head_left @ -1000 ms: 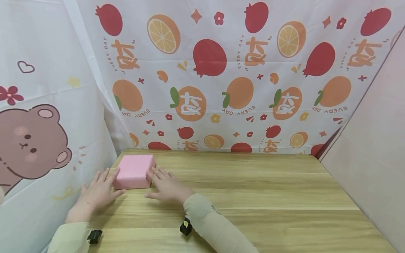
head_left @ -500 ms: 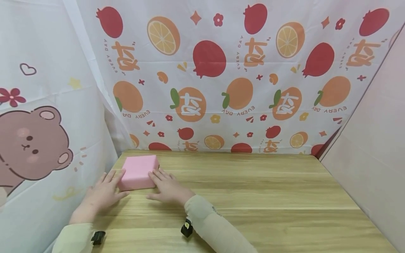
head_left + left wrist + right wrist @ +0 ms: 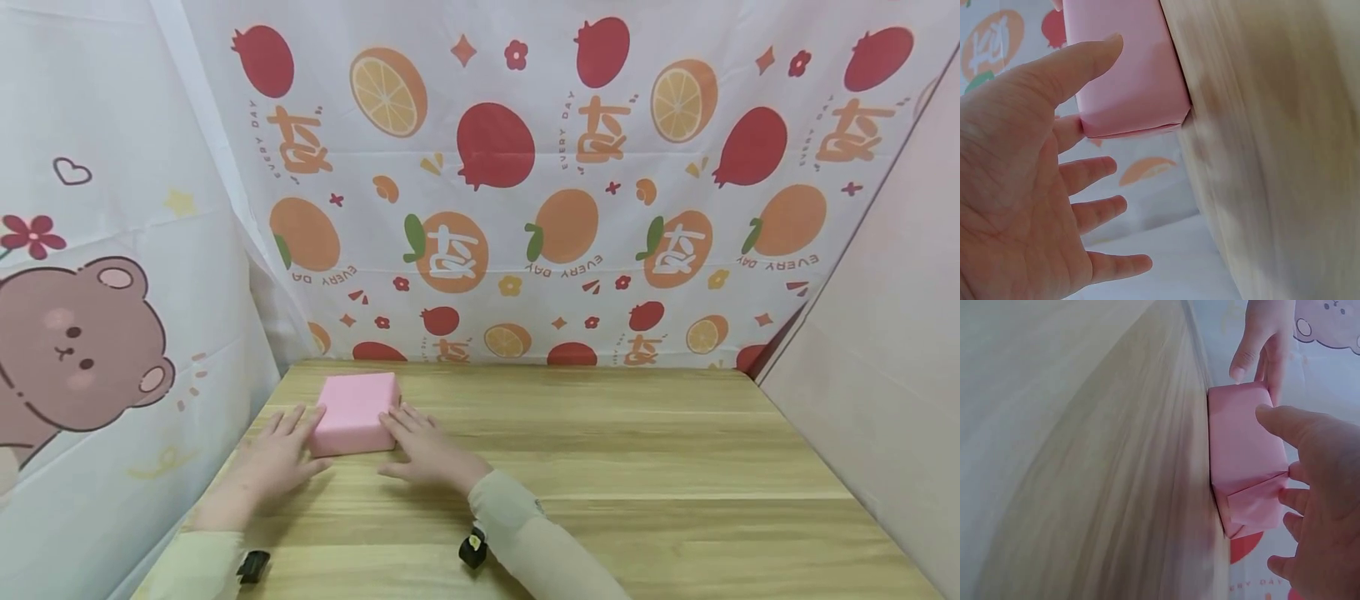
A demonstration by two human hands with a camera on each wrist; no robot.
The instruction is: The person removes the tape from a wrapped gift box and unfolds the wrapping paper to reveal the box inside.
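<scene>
A pink paper-wrapped box (image 3: 356,408) lies flat on the wooden table, towards its back left. My left hand (image 3: 273,458) is at the box's left side with fingers spread and fairly straight, fingertips right at its edge. On the opposite side my right hand (image 3: 431,446) has its fingertips at the right edge, fingers extended. The left wrist view has the left hand (image 3: 1029,169) with the thumb over the near face of the box (image 3: 1125,75). In the right wrist view, folded paper shows on the box's end (image 3: 1257,500), beside the right hand (image 3: 1329,494).
The wood-grain table (image 3: 615,467) stretches to the right of the hands. A fruit-print curtain (image 3: 510,208) hangs along the back edge, a bear-print curtain (image 3: 150,208) on the left, and a plain pale panel (image 3: 885,333) on the right.
The box has slid to the right along the table, with both hands moving along at its sides. The head view has also shifted slightly.
</scene>
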